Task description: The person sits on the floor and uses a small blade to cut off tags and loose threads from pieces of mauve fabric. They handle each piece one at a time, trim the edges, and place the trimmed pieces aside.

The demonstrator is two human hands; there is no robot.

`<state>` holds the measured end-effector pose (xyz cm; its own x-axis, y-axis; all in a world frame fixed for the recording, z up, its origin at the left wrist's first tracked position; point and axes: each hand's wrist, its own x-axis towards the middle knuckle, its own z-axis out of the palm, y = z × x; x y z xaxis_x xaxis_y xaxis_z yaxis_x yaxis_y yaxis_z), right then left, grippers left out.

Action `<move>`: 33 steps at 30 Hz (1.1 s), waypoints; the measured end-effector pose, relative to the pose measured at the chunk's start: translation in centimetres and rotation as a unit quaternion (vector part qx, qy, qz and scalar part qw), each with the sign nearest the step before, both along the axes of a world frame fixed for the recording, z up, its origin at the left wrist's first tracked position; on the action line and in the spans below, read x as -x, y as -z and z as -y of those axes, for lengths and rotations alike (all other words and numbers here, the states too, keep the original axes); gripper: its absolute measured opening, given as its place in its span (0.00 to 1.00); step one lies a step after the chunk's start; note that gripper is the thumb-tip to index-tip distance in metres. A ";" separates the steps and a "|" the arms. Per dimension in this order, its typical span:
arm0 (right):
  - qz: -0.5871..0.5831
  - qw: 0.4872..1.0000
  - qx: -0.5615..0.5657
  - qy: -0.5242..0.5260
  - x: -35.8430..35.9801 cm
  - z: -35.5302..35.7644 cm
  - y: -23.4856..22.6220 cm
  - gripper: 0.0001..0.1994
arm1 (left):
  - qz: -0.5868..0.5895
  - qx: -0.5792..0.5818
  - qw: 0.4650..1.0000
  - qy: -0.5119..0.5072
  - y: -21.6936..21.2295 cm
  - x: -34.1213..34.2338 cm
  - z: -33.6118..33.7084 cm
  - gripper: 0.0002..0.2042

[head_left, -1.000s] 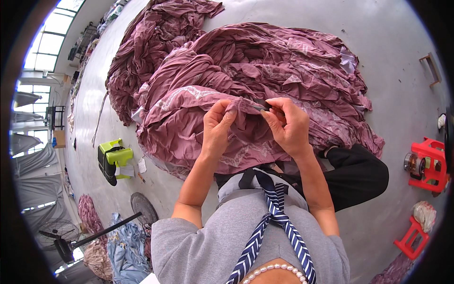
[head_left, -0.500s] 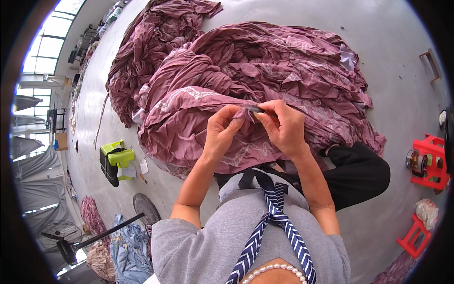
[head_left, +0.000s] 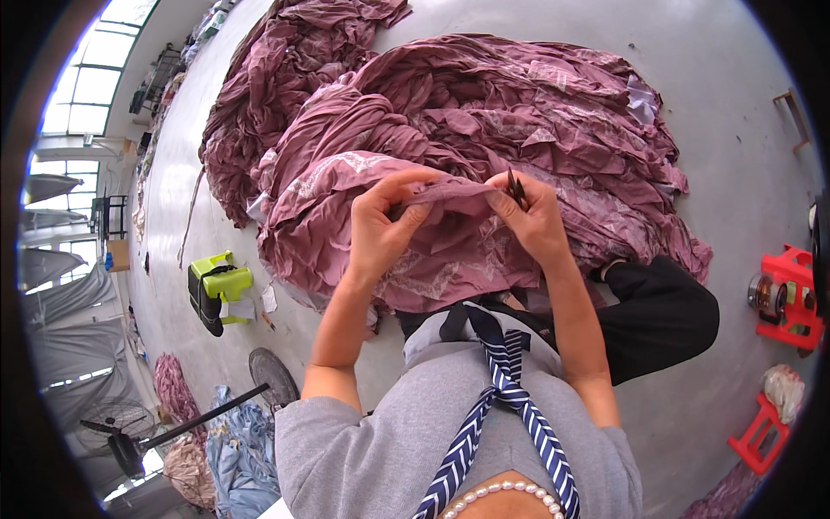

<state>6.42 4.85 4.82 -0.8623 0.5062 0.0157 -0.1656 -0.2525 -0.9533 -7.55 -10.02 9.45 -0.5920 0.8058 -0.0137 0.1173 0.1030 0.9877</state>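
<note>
I count two hands in my feed, both holding. The left hand [head_left: 389, 227] is narrowed to a pinch, thumb and fingers closed on an edge of the mauve cloth [head_left: 456, 201]. The right hand [head_left: 529, 221] pinches the same edge between thumb and forefinger, and one small dark tool [head_left: 517, 188] sits among its fingers, tip pointing up and away from the person. The cloth lies as one big heap on the grey floor [head_left: 718, 130] in front of the person; I cannot tell how many pieces make it up. The pinched edge spans the gap between the hands, above the heap's near side.

Around it I count one lime-green stool [head_left: 229, 283] on the left, with one black item [head_left: 205, 307] against it, and two red stools on the right: the farther red stool [head_left: 784, 260] with one round container beside it, the nearer red stool [head_left: 749, 422] with one pale bundle on it. One fan [head_left: 119, 419] and one pale blue pile of fabric [head_left: 242, 454] show at lower left.

Half a second ago the hands were nearly together with the tool at the cloth between them; now they are farther apart, the edge is drawn out, and the tool is turned clear of it.
</note>
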 end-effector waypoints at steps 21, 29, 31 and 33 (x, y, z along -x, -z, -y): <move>0.020 0.938 -0.307 0.159 -1.5 1.6 -0.1 0.12 | 0.336 -0.017 0.942 0.013 0.1 0.3 -0.7 0.11; 0.020 0.952 -0.273 0.134 -1.5 1.4 -0.6 0.11 | 0.217 -0.002 0.976 0.011 -0.3 -0.4 -1.4 0.11; 0.028 0.949 -0.283 0.134 -1.5 1.1 -0.6 0.12 | 0.195 0.011 0.981 0.018 -0.3 -0.4 -1.4 0.11; 0.032 0.947 -0.291 0.133 -1.5 1.0 -0.6 0.12 | 0.185 0.014 0.982 0.017 -0.3 -0.4 -1.5 0.12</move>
